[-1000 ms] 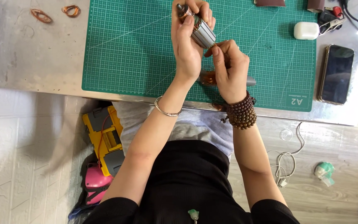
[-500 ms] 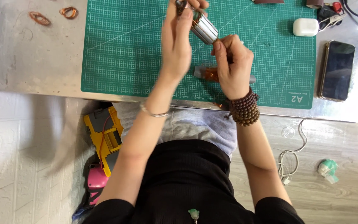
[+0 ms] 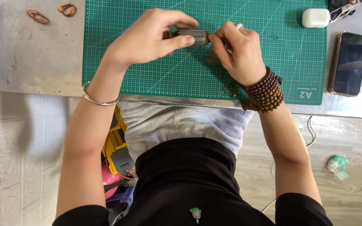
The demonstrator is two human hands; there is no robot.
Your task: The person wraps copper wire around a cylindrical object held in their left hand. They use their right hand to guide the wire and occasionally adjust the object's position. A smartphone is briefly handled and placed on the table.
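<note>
Nearest the camera are a black top and a pale grey lap, with a yellow toy truck on the floor at the person's left side; beyond them the edge of the grey metal counter carries a green cutting mat. Over the mat the left hand now lies palm-down and level, where half a second ago it stood raised with the fingers pointing away; the ribbed grey metal cylinder has swung with it from a slant to lying sideways, low above the mat, which I judge puts its right end squarely toward the other hand. The left grip is closed on the cylinder, thumb beneath and fingers over the top; the right hand, wearing brown bead bracelets, pinches narrowly at the cylinder's right end, and what its fingertips hold is too small to tell. The cylinder looks short, dull grey and lengthwise-ridged, with a brownish tip at the right. Farther off, a white earbud case and a dark phone lie to the right; two copper wire loops rest at the far left corner.
</note>
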